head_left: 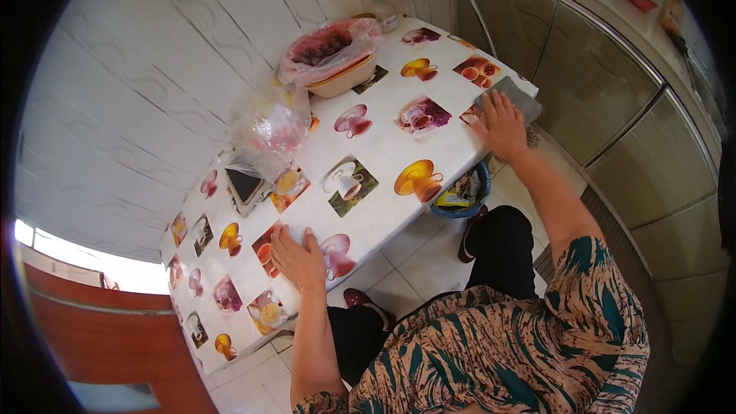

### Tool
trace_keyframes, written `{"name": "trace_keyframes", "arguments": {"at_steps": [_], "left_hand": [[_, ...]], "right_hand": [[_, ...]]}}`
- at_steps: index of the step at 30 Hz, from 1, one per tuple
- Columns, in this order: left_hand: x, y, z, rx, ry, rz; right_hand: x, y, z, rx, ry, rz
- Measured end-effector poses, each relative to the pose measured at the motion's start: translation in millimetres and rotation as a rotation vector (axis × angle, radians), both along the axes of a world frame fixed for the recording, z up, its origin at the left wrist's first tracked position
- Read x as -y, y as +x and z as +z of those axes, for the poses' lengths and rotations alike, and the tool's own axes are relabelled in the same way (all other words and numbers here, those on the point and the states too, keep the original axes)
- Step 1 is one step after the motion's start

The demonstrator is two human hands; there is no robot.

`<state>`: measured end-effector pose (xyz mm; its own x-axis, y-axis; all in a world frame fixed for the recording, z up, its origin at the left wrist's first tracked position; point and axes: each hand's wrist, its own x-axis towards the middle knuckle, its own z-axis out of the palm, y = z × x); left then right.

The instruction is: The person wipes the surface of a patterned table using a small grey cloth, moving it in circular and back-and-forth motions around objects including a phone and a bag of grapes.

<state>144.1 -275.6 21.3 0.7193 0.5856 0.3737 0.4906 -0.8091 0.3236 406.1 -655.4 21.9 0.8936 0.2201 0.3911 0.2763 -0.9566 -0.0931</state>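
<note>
My left hand point(299, 258) lies palm down near the front edge of the table, fingers spread, with nothing in it. Under it is a white tablecloth point(383, 155) printed with cups and saucers. Over at the table's far right corner, my right hand point(502, 129) presses a grey cloth point(523, 100) against the top. The fingers lie over the cloth, and part of it sticks out beyond them toward the corner.
Along the wall side stand a beige basin point(345, 80) lined with plastic and holding dark round things, a clear bottle point(385, 14), a plastic bag point(270, 126) and a dark-faced tablet-like object point(245, 185). A blue bin point(464, 203) stands below the table edge. Cabinets point(606, 84) curve along the right.
</note>
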Motion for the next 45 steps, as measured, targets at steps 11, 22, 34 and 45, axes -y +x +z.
{"name": "trace_keyframes", "arguments": {"at_steps": [11,22,34,45], "left_hand": [[7,2,7,-0.06,0.053,0.001],[8,2,13,-0.098,0.063,-0.003],[7,2,9,-0.106,0.166,-0.013],[3,2,5,-0.113,0.148,0.0]], "right_hand": [[-214,-114,0,-0.145,0.145,0.938],[-240,-1,3,-0.211,0.089,0.605],[34,70,1,0.009,0.023,0.012],[-91,-95,33,-0.226,0.098,0.721]]}}
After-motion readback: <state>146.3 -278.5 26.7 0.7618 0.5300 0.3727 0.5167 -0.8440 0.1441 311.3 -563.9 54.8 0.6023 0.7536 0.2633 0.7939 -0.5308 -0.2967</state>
